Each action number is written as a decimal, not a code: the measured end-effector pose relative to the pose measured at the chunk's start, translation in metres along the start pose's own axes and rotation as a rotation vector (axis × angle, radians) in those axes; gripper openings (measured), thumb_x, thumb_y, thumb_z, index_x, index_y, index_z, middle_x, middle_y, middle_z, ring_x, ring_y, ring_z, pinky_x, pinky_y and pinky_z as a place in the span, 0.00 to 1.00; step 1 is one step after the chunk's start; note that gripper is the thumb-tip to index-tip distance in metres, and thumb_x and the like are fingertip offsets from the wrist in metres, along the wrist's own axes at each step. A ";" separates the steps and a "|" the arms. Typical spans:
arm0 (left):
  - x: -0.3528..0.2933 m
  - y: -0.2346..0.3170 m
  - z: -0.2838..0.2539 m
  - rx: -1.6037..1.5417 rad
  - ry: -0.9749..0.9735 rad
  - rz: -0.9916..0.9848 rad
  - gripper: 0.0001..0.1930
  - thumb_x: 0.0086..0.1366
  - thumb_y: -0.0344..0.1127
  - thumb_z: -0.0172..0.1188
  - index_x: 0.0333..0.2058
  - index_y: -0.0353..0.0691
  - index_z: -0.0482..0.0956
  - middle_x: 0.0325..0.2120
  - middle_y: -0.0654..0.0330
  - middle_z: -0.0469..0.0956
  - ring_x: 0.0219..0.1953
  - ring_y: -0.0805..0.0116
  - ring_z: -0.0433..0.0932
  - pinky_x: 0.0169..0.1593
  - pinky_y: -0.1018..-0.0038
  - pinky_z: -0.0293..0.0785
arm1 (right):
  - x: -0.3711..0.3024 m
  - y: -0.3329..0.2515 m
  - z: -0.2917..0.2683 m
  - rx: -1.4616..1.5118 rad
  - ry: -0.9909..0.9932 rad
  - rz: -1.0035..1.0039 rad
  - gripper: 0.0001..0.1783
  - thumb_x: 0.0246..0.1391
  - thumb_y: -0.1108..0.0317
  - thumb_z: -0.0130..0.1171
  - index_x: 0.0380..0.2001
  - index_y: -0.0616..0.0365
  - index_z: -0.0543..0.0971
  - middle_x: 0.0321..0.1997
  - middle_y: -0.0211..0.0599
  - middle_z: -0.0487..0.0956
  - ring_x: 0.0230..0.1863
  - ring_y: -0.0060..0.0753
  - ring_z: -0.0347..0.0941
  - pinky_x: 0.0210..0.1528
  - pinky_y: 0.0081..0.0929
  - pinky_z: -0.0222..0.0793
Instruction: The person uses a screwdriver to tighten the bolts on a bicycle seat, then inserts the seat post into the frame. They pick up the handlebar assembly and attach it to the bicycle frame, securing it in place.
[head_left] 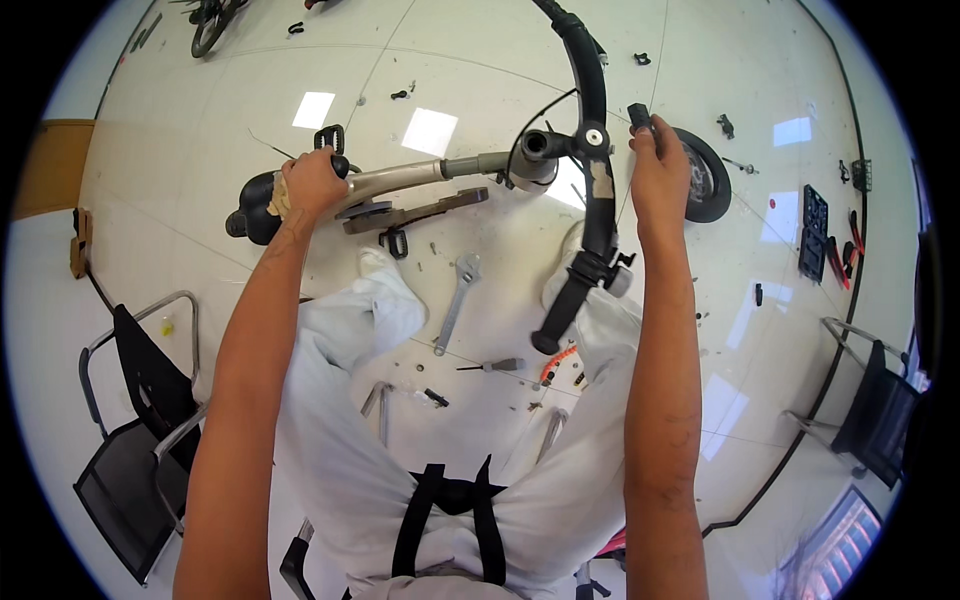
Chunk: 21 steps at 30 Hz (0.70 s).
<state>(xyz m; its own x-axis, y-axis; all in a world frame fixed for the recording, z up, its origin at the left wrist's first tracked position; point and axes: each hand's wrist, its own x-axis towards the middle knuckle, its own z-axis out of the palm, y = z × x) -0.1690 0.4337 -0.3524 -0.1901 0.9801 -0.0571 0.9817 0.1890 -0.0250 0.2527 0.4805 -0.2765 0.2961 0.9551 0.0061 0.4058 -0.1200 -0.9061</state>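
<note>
A small bicycle stands in front of me, with a silver frame [395,180] and a black handlebar [600,190] that carries a brake lever and bell-like clamp. My left hand [315,182] is wrapped over the black saddle [262,208], which has a torn pale patch. To the right of the handlebar, my right hand [660,180] grips a small black blocky part [639,116]; its exact kind is unclear. Beyond that hand a small black-tyred wheel [712,178] lies on the floor, partly hidden. One pedal [394,243] shows below the frame.
An adjustable wrench [459,302] and a screwdriver [490,366] lie between my legs, near an orange cable [557,365]. At right are a black tool case [814,232] and red-handled pliers [838,262]. Black chairs [135,480] stand left and right [878,415]. Small parts are scattered around.
</note>
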 end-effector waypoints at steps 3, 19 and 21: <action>0.009 0.004 -0.012 0.014 -0.069 -0.013 0.12 0.42 0.34 0.58 0.29 0.43 0.78 0.27 0.54 0.80 0.35 0.54 0.79 0.46 0.60 0.69 | -0.003 0.006 -0.002 -0.025 -0.043 0.013 0.24 0.58 0.61 0.50 0.54 0.65 0.71 0.40 0.48 0.79 0.40 0.37 0.74 0.46 0.30 0.66; 0.024 0.001 -0.029 -0.090 -0.268 -0.092 0.21 0.43 0.39 0.58 0.38 0.37 0.80 0.32 0.46 0.80 0.37 0.48 0.79 0.44 0.62 0.75 | 0.012 -0.002 0.008 -0.080 -0.064 0.058 0.24 0.59 0.60 0.50 0.54 0.63 0.71 0.40 0.45 0.79 0.38 0.33 0.75 0.43 0.28 0.68; 0.026 0.001 -0.032 -0.089 -0.278 -0.088 0.20 0.43 0.38 0.57 0.38 0.37 0.80 0.32 0.46 0.80 0.37 0.47 0.79 0.45 0.62 0.75 | 0.015 0.002 0.003 -0.128 -0.083 0.097 0.24 0.61 0.61 0.49 0.57 0.63 0.68 0.43 0.39 0.77 0.40 0.26 0.74 0.42 0.23 0.69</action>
<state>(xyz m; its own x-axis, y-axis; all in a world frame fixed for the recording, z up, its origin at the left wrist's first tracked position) -0.1722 0.4610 -0.3224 -0.2592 0.9078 -0.3298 0.9562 0.2893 0.0449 0.2551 0.4954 -0.2801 0.2687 0.9559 -0.1184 0.4868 -0.2408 -0.8397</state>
